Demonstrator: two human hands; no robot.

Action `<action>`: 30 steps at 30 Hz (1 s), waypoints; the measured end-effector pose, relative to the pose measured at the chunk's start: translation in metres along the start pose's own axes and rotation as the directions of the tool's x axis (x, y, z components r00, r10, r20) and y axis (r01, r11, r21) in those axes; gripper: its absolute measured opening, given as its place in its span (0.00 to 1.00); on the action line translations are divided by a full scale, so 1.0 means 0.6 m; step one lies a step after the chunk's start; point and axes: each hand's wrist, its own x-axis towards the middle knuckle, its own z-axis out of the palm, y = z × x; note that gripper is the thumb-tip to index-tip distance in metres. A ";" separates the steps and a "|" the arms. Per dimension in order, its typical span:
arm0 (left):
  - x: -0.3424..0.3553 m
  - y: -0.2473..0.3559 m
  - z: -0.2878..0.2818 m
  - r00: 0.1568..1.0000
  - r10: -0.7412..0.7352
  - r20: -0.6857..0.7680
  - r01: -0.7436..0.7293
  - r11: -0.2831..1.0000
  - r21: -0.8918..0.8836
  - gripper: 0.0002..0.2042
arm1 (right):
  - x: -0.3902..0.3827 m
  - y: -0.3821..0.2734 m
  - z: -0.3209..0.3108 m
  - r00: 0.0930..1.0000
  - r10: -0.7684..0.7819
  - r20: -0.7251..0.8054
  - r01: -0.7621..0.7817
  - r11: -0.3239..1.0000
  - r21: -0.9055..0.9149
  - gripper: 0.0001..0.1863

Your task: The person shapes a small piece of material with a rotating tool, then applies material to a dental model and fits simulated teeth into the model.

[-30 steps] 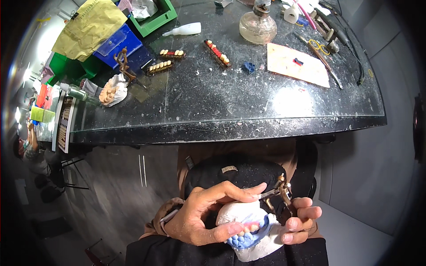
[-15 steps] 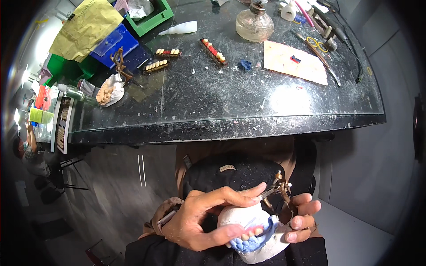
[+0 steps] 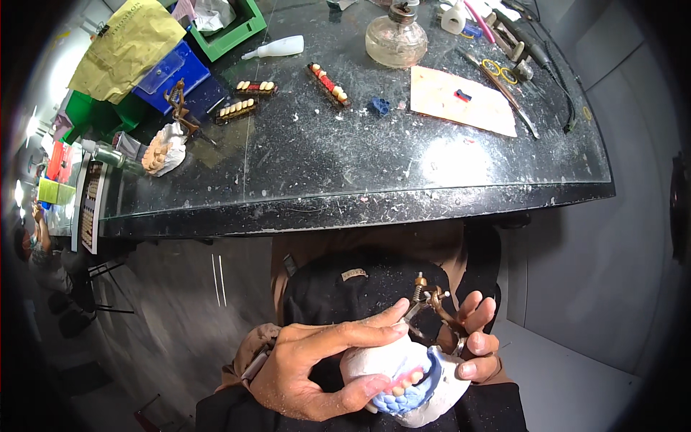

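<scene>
Over my lap I hold a dental model [image 3: 440, 403] of white plaster, with a blue arch, pink wax and a few tooth-coloured teeth along one side. It is mounted in a brass hinged articulator [image 3: 432, 297] with a spring and screw. My left hand [image 3: 317, 363] is closed around the upper plaster part, thumb near the teeth and forefinger along the articulator's arm. My right hand [image 3: 481, 345] grips the far right side, its fingers curled by the articulator's hinge and the plaster. The palm side of the right hand is hidden behind the model.
On the black bench [image 3: 302, 165] lie strips of teeth [image 3: 327, 85], another plaster model [image 3: 164, 150], a white dropper bottle [image 3: 277, 47], a glass spirit lamp [image 3: 396, 42], a stained paper sheet [image 3: 461, 104] and a metal tool [image 3: 515, 101]. Bins [image 3: 230, 32] stand at back left. Another person [image 3: 44, 248] sits far left.
The view has shifted, so the bench appears slightly further left. The articulator and model have turned a little in my hands; both hands keep their hold.
</scene>
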 end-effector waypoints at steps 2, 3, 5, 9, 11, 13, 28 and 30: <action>0.001 -0.003 0.001 1.000 0.021 -0.020 -0.020 1.000 0.017 0.17 | 0.000 -0.001 -0.012 0.999 0.036 0.027 -0.037 0.999 0.040 0.27; 0.001 -0.003 0.000 0.999 0.038 -0.020 -0.037 0.998 0.044 0.17 | 0.001 0.000 -0.018 0.996 0.060 0.073 -0.065 0.995 0.074 0.27; 0.002 -0.003 0.000 0.998 0.055 -0.018 -0.053 0.996 0.069 0.18 | -0.001 0.002 -0.031 0.988 0.071 0.134 -0.088 0.989 0.121 0.28; 0.003 -0.004 0.001 0.998 0.056 -0.021 -0.054 0.994 0.095 0.19 | -0.004 0.003 -0.043 0.981 0.087 0.172 -0.110 0.986 0.127 0.28; 0.002 -0.005 0.003 0.999 0.044 -0.018 -0.043 0.996 0.082 0.20 | -0.006 0.000 -0.046 0.977 0.115 0.182 -0.138 0.983 0.120 0.28; 0.001 -0.007 0.007 0.998 0.051 -0.042 -0.051 0.999 0.006 0.21 | -0.003 -0.002 -0.043 0.980 0.109 0.166 -0.123 0.989 0.077 0.26; 0.008 -0.029 -0.015 0.969 0.209 0.129 -0.184 0.966 -0.181 0.46 | 0.011 -0.015 0.029 0.987 -0.123 -0.099 0.077 0.923 -0.376 0.15; 0.007 -0.035 -0.018 0.968 0.226 0.109 -0.203 0.961 -0.188 0.46 | 0.035 -0.019 0.013 0.989 -0.118 -0.088 0.100 0.977 -0.191 0.25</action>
